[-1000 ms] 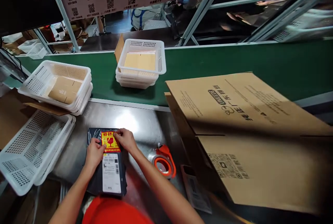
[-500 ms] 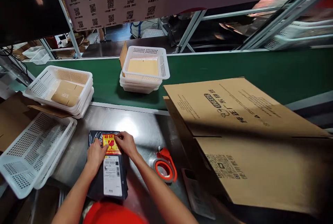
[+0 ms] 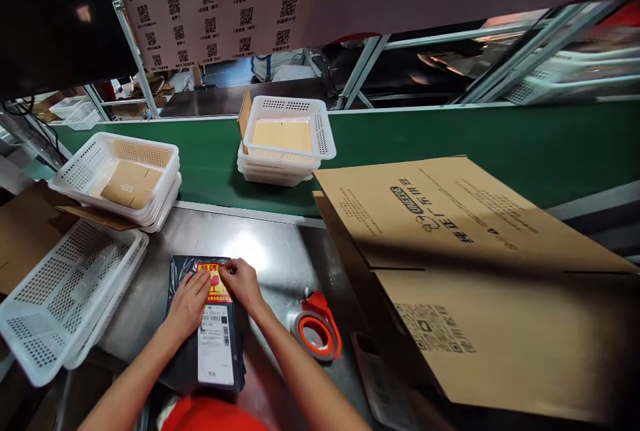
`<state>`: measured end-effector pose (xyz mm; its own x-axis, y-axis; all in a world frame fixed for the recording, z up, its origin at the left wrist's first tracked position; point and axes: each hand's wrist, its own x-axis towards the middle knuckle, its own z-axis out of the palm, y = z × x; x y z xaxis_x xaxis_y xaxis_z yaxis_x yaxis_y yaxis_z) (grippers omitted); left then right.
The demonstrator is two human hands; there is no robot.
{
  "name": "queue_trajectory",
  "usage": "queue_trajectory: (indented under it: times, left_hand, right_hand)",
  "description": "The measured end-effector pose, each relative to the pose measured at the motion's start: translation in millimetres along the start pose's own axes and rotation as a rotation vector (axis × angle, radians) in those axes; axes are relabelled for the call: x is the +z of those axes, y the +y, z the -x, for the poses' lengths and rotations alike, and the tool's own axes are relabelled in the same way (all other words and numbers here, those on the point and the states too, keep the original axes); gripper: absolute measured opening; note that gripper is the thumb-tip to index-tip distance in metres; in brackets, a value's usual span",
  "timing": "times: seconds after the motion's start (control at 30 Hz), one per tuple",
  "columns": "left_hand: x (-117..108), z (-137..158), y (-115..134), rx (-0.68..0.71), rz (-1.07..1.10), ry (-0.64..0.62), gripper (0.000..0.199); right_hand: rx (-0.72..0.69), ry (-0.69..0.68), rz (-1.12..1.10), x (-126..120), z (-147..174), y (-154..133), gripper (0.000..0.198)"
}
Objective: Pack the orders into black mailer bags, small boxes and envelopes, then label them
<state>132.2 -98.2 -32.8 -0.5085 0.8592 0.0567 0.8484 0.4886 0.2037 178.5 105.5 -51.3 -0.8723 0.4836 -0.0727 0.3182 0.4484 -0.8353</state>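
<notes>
A dark plastic-wrapped parcel [image 3: 183, 365] lies on the metal bench close to me. Stuck near its far end is a red and yellow fragile sticker [image 3: 219, 292] with a wine-glass picture. Below that sits a white shipping label [image 3: 216, 354]. My left hand [image 3: 190, 299] lies flat, fingers stretched, over the sticker's left part. At the upper right corner of the sticker, my right hand [image 3: 242, 283] is closed, thumb and forefinger pinching the sticker's edge. Right of the parcel rests an orange tape dispenser [image 3: 320, 331], touched by neither hand.
White plastic baskets [image 3: 165, 181] stand stacked at the left, another basket stack [image 3: 285, 167] on the green conveyor [image 3: 210, 157]. A large open cardboard box [image 3: 475, 264] fills the right side. A sheet of QR codes [image 3: 240, 11] hangs overhead.
My left hand has flattened out and slid across the sticker, its fingers now covering more of the left part. My right hand stays at the corner. The view has tilted slightly.
</notes>
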Motion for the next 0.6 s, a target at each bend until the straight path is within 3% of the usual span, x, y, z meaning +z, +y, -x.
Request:
queue_trajectory:
  times: [0.1,0.2,0.27,0.33,0.47,0.6]
  left_hand:
    - [9.4,10.2,-0.9,-0.022,-0.084,-0.051,0.063]
    - [3.0,10.5,-3.3,-0.104,-0.140,-0.070,0.063]
    - [-4.0,8.0,-5.4,-0.128,-0.155,-0.096,0.068]
    - [-8.0,6.0,-7.0,-0.126,-0.157,-0.116,0.073]
    - [-4.0,3.1,-6.3,-0.099,-0.151,-0.121,0.079]
    - [-1.4,-1.7,-10.0,-0.074,-0.103,-0.141,0.077]
  right_hand:
    - [-0.008,0.025,0.032,2.2,1.3,1.3,0.031]
    - [-0.019,0.062,0.089,-1.2,-0.1,6.0,0.053]
    - [-0.109,0.093,0.155,-4.7,1.3,9.0,0.058]
    - [-0.285,0.108,0.217,-5.7,7.1,10.3,0.045]
    - [-0.618,-0.047,0.318,2.5,25.7,9.2,0.043]
    - [-0.575,-0.241,0.531,7.4,31.3,6.7,0.063]
